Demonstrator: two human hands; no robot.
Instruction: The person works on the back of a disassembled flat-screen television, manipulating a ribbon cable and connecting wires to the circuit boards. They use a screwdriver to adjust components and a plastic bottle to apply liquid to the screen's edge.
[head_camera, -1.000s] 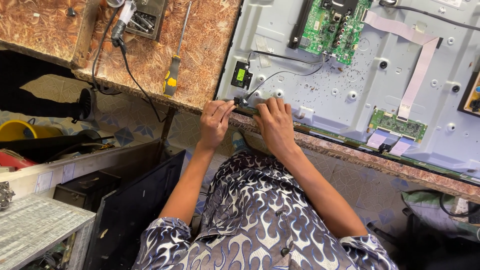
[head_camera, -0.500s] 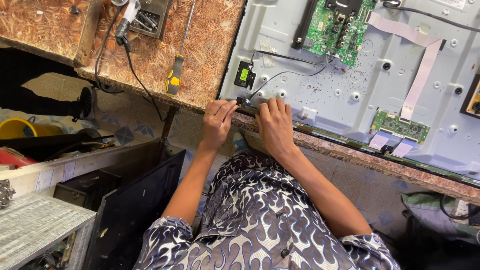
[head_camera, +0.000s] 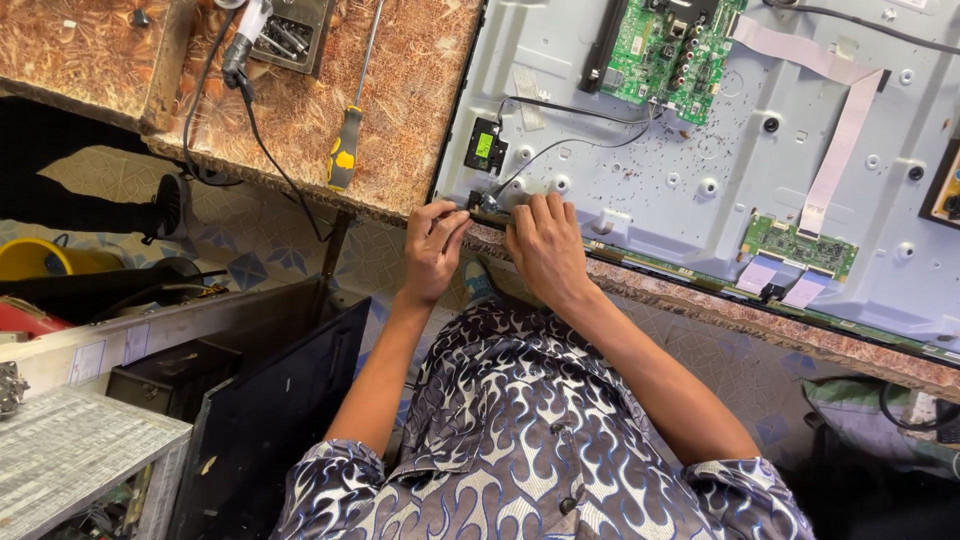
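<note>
both hands work at the near bottom corner of an opened flat-screen television's grey metal back panel (head_camera: 720, 190), which lies flat on a speckled brown worktop (head_camera: 400, 110). the left hand (head_camera: 435, 250) sits at the panel's edge with its fingers (head_camera: 452, 222) curled close together, pinching at a small dark component (head_camera: 484, 203) fixed right at the rim; how firmly it is gripped cannot be told. the right hand (head_camera: 545, 245) lies just beside it, palm down, its fingers (head_camera: 545, 208) side by side and slightly bent, their tips pressing on the panel just past the same small part. the two hands are almost touching, with the component between their fingertips.

thin black wires (head_camera: 560, 140) run from that component away from the fingers, up toward a green circuit board (head_camera: 675, 50) at the far side of the panel. a small black module with a green label (head_camera: 486, 148) sits just beyond the fingertips. further off to the right of the right fingers, a flat white ribbon cable (head_camera: 840, 140) leads down to a narrow green board (head_camera: 800, 245) near the panel's lower edge.

left of the left fingers, on the bare worktop, lies a screwdriver with a yellow and black handle (head_camera: 345, 150), well apart from the hands, and beyond it a black cord (head_camera: 250, 130). the person wears a blue and white patterned shirt (head_camera: 530, 430).
</note>
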